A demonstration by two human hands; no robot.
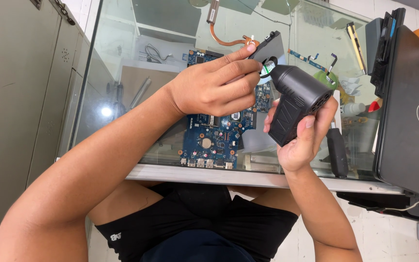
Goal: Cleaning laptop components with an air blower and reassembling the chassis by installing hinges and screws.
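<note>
Two hands: black blower (294, 104), perhaps green-labelled fan (267, 48).

The glass table (122, 39) bears a blue motherboard (209, 140) (partly hidden) and a black laptop (408, 111).

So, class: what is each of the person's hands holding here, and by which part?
The right hand grips a black handheld blower by its handle. The left hand pinches a black laptop fan by its near edge.

The desk (122, 58) is bare glass at far left; a blue circuit board (214, 140) fills the centre, and a black laptop (408, 111), seemingly stacked, blocks the right.
</note>
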